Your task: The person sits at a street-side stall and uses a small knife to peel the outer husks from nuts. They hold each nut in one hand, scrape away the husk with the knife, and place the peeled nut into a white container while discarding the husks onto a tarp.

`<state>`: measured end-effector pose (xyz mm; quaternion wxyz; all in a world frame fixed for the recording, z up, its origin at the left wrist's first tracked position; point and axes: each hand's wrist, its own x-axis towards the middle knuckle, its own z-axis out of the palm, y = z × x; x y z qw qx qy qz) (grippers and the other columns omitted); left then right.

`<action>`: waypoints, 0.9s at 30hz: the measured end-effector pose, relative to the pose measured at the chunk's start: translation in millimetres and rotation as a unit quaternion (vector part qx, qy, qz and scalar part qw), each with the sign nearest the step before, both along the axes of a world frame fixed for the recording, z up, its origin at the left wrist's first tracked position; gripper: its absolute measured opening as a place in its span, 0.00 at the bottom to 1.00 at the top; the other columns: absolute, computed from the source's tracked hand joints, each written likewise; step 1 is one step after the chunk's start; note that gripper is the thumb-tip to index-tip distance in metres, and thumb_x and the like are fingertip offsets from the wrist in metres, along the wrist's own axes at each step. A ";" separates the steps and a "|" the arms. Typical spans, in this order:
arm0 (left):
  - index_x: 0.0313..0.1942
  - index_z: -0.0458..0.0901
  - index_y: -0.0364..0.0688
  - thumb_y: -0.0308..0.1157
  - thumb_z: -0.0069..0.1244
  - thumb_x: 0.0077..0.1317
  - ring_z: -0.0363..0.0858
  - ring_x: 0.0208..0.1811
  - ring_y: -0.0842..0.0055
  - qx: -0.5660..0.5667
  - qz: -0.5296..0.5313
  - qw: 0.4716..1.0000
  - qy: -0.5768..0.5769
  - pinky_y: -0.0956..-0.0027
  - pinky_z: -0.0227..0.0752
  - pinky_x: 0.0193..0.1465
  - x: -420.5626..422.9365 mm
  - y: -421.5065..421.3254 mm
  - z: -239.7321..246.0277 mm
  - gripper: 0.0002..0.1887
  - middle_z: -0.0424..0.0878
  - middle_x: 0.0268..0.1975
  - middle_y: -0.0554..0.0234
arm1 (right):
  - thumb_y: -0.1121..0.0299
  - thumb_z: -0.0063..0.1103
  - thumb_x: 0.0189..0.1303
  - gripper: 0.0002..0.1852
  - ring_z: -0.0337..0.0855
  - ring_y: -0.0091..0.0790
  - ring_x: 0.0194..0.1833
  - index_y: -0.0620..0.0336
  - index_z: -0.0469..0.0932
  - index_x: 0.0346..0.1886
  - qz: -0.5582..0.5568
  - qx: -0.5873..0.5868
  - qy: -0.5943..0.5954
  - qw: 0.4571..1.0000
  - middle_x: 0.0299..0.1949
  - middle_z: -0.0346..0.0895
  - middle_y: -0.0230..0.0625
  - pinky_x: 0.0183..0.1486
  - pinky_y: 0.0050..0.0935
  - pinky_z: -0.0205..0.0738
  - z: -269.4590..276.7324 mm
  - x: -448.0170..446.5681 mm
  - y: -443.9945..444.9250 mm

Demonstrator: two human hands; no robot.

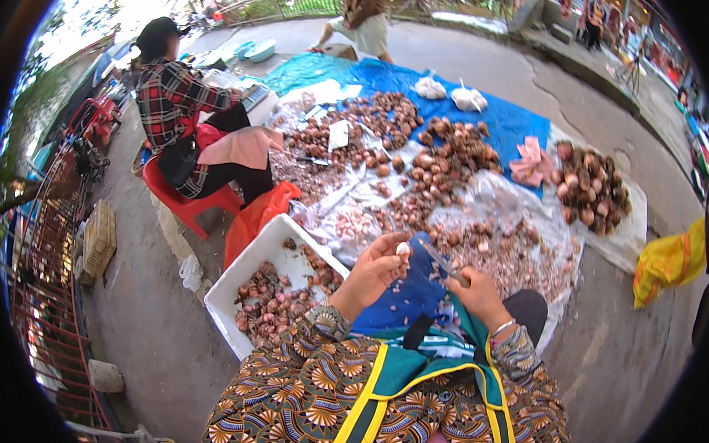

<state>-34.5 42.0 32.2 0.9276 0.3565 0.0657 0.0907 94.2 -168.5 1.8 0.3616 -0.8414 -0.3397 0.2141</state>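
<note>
Between the thumb and fingers of my left hand (376, 272) is a small peeled taro (403, 248), its pale white end facing up. My right hand (479, 296) grips the handle of a knife (441, 261), whose blade points up and left toward the taro but stays apart from it. Under both hands a blue apron (408, 291) covers my lap, dotted with bits of peel. Left of my left arm stands a white foam box (220, 299) holding many small reddish-brown taros (275, 303).
Peelings (505, 256) and heaps of taros (450, 151) cover plastic sheets ahead. Larger taros (590, 183) are piled at right, near a yellow bag (669, 262). A person in plaid (171, 98) sits on a red stool (177, 195) at left, beside a red bag (255, 218).
</note>
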 end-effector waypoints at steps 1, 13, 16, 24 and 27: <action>0.57 0.68 0.38 0.21 0.47 0.62 0.76 0.42 0.80 0.007 0.011 1.000 -0.007 0.74 0.73 0.44 -3.5 5.9 3.4 0.22 0.77 0.45 0.61 | 0.50 0.61 0.56 0.21 0.79 0.39 0.23 0.62 0.77 0.34 0.016 -0.039 0.026 0.999 0.20 0.75 0.41 0.26 0.36 0.71 2.2 -1.5 5.7; 0.51 0.71 0.36 0.27 0.44 0.69 0.79 0.48 0.71 -0.080 0.017 0.996 -0.019 0.65 0.76 0.53 -2.9 17.1 -4.2 0.12 0.78 0.46 0.56 | 0.48 0.45 0.68 0.21 0.66 0.14 0.15 0.57 0.74 0.32 0.083 -0.109 0.464 0.875 0.20 0.70 0.23 0.16 0.14 0.60 -32.3 -6.6 -2.7; 0.49 0.73 0.36 0.28 0.45 0.68 0.79 0.48 0.69 -0.055 0.008 0.998 -0.019 0.66 0.75 0.54 4.1 16.9 -5.7 0.11 0.79 0.46 0.56 | 0.49 0.48 0.67 0.20 0.66 0.14 0.15 0.57 0.74 0.31 0.075 -0.103 0.456 0.881 0.19 0.70 0.23 0.16 0.15 0.60 -25.2 11.2 -32.6; 0.53 0.71 0.32 0.25 0.51 0.63 0.77 0.54 0.70 -0.069 0.029 0.997 0.002 0.72 0.71 0.59 24.0 7.2 1.5 0.18 0.78 0.50 0.58 | 0.61 0.66 0.56 0.14 0.74 0.21 0.19 0.59 0.72 0.30 -0.005 0.076 0.254 0.964 0.21 0.75 0.29 0.20 0.21 0.67 -16.8 -1.2 -16.8; 0.50 0.75 0.33 0.26 0.53 0.62 0.77 0.53 0.71 -0.057 0.009 0.998 -0.002 0.75 0.71 0.59 26.3 5.8 3.3 0.16 0.78 0.50 0.56 | 0.65 0.65 0.53 0.12 0.79 0.36 0.25 0.59 0.71 0.31 0.062 0.058 0.012 0.996 0.24 0.76 0.37 0.28 0.33 0.71 -26.2 -18.0 -3.1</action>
